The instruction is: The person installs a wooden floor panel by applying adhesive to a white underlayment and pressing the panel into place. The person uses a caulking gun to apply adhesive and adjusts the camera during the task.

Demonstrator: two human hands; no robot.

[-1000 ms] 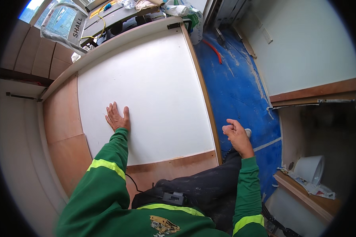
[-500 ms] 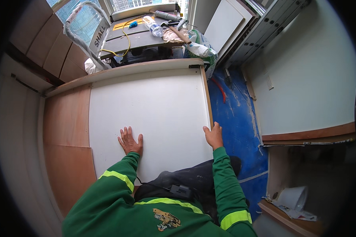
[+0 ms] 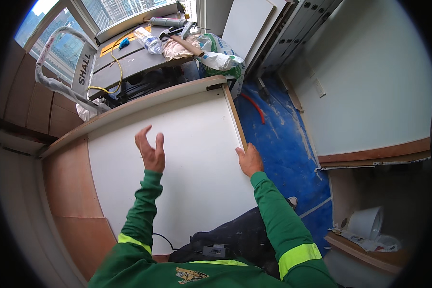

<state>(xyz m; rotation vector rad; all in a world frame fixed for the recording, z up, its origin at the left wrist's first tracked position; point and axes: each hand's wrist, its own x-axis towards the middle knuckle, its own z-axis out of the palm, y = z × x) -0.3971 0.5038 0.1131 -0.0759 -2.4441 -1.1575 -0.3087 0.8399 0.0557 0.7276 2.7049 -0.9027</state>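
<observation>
Right hand [image 3: 250, 161]: grip closed over the right-hand edge of the white panel [image 3: 177, 158], fingers curled over the wood-coloured edge strip; fingertips hidden behind that edge. Left hand [image 3: 150, 150]: raised above the panel face, grip wide, fingers spread and half curled, holding nothing; whether it touches the surface cannot be told, it appears lifted clear.

Panel: large, flat, white, lying across in front of the person, its near end hidden by the dark trousers and green sleeves with yellow reflective bands. A small dark metal fitting [image 3: 214, 87] sits at its far right corner. Along its left side, brown plywood boards [image 3: 69, 182].

Beyond the far edge: a grey table saw counter [image 3: 129, 60] carrying a clear plastic bottle [image 3: 149, 41], a sealant tube [image 3: 167, 22], a yellow cable and crumpled bags [image 3: 221, 57]; items there small and hard to separate.

Right of the panel: blue floor covering [image 3: 278, 139] with a red tool [image 3: 256, 108], type unclear. Lower right: white bucket [image 3: 365, 223], partly cut off by shadow.
</observation>
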